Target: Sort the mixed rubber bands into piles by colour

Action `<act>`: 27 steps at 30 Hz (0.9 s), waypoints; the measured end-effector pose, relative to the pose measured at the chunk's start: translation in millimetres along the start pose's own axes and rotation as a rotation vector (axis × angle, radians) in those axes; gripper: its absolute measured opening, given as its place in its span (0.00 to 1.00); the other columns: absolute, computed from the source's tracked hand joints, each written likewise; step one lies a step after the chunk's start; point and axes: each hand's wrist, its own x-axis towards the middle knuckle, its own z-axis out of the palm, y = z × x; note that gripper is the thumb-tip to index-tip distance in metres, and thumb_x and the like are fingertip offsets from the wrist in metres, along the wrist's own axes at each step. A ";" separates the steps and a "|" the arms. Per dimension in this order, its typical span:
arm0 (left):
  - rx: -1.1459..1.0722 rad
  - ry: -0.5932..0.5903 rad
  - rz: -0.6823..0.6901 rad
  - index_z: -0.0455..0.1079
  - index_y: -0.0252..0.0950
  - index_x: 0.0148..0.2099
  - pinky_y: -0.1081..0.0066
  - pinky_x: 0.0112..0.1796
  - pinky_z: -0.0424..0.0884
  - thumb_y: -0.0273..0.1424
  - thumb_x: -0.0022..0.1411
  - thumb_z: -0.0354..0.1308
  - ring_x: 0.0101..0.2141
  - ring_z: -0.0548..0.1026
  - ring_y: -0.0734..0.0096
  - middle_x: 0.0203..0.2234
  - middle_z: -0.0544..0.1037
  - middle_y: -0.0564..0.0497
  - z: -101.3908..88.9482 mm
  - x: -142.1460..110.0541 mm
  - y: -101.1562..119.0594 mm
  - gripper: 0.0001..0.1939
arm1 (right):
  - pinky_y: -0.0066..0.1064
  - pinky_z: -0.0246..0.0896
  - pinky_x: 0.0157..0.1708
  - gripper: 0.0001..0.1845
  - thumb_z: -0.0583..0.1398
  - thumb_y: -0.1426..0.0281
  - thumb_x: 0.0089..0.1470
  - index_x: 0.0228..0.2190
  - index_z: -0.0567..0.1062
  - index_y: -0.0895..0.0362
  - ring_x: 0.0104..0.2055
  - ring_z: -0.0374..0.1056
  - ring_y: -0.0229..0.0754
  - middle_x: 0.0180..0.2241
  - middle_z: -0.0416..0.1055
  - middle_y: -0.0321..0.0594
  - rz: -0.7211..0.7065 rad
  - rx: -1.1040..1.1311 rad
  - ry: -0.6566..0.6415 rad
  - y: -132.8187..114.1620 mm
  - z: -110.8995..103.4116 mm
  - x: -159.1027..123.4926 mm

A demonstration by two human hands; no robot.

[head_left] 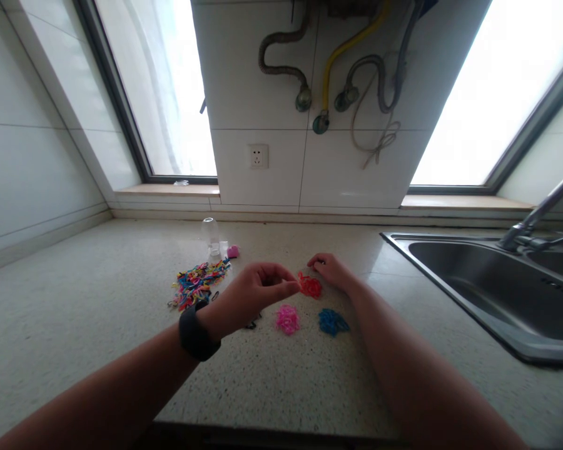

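Note:
My left hand (258, 290), with a dark band on its wrist, reaches over the counter with thumb and fingertips pinched together. Those fingertips meet the left edge of a small pile of red rubber bands (311, 285); whatever they pinch is too small to make out. Just behind that pile rests my right hand (331, 270), its fingers loosely bent and apart, with nothing visible in them. Nearer to me lie a pink pile of bands (288, 319) and a blue pile (333, 322). A few black bands (252, 324) are partly hidden below my left hand.
A large mixed heap of coloured bands (197, 284) spreads left of my left hand. Behind it stand a clear plastic bottle (211, 236) and a pink cap (233, 251). At right a steel sink (450, 294) with a faucet (539, 215) is set into the speckled counter (263, 387).

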 end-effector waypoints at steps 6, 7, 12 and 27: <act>0.501 -0.099 0.027 0.78 0.34 0.38 0.72 0.25 0.55 0.41 0.61 0.60 0.22 0.63 0.76 0.19 0.67 0.55 11.5 35.5 -17.8 0.15 | 0.29 0.63 0.40 0.14 0.56 0.73 0.52 0.33 0.82 0.55 0.37 0.73 0.41 0.35 0.80 0.40 -0.003 0.008 0.009 0.7 -0.6 -0.1; 0.573 -0.098 0.024 0.78 0.35 0.38 0.72 0.26 0.58 0.40 0.61 0.60 0.24 0.66 0.74 0.20 0.69 0.53 13.3 43.2 -23.1 0.14 | 0.29 0.63 0.39 0.14 0.56 0.73 0.51 0.33 0.82 0.55 0.37 0.73 0.41 0.35 0.80 0.40 -0.007 0.010 0.010 0.6 -0.8 -0.2; 0.867 -0.123 -0.048 0.73 0.33 0.44 0.62 0.41 0.72 0.40 0.66 0.57 0.37 0.74 0.67 0.36 0.76 0.47 19.3 74.0 -48.3 0.15 | 0.29 0.63 0.40 0.13 0.56 0.73 0.51 0.33 0.82 0.55 0.37 0.73 0.41 0.35 0.80 0.40 -0.015 0.007 0.005 -0.4 -1.1 -0.6; 0.874 -0.112 0.075 0.76 0.36 0.43 0.69 0.31 0.64 0.42 0.69 0.49 0.28 0.74 0.69 0.27 0.78 0.47 27.0 37.9 -33.3 0.19 | 0.30 0.64 0.42 0.14 0.56 0.73 0.52 0.34 0.82 0.55 0.37 0.73 0.42 0.35 0.80 0.41 -0.020 -0.001 0.008 -3.8 -2.3 -3.2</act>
